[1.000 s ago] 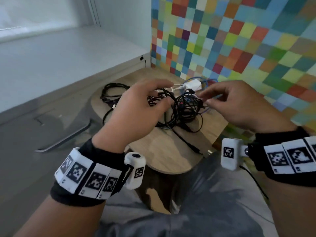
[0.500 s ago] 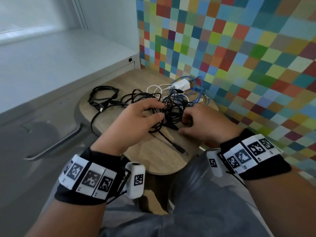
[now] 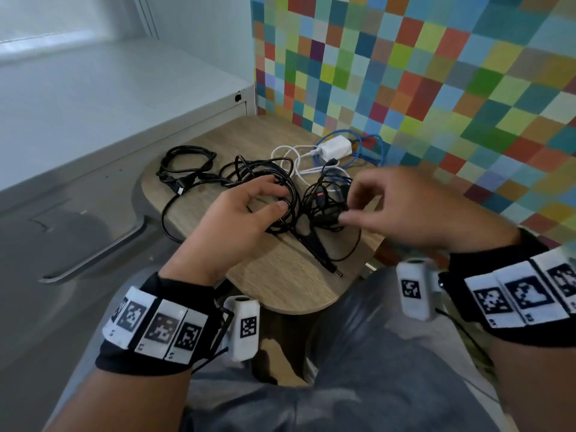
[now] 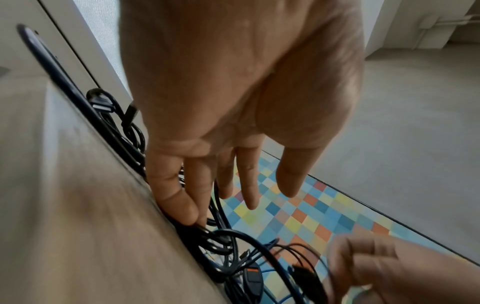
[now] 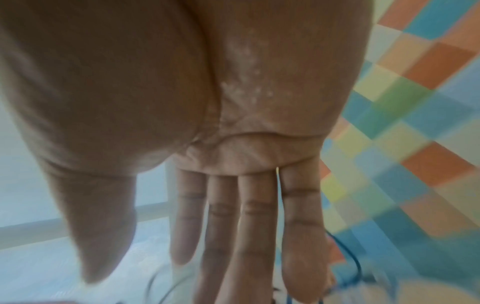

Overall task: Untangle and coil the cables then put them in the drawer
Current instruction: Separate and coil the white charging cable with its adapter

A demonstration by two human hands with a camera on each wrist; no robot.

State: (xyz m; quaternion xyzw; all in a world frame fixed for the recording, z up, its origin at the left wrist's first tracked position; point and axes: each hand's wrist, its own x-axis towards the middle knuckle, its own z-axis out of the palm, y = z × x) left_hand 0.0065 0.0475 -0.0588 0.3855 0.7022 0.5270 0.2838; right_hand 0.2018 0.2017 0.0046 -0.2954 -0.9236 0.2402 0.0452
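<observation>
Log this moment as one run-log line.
stage: untangling | left hand: open, fingers on black cable tangle | right hand: open, above tangle | white charger: untouched | table

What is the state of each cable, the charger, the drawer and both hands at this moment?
black cables: tangled in a heap on the wooden stool, not coiled.
black cable at the far left: loosely looped, lying apart from the heap.
white charger: lying on the stool, white cable attached.
blue cable: loose, beside the charger.
drawer: closed.
left hand: fingers straight, resting on the black cables.
right hand: above the heap, blurred, grip unclear.
</observation>
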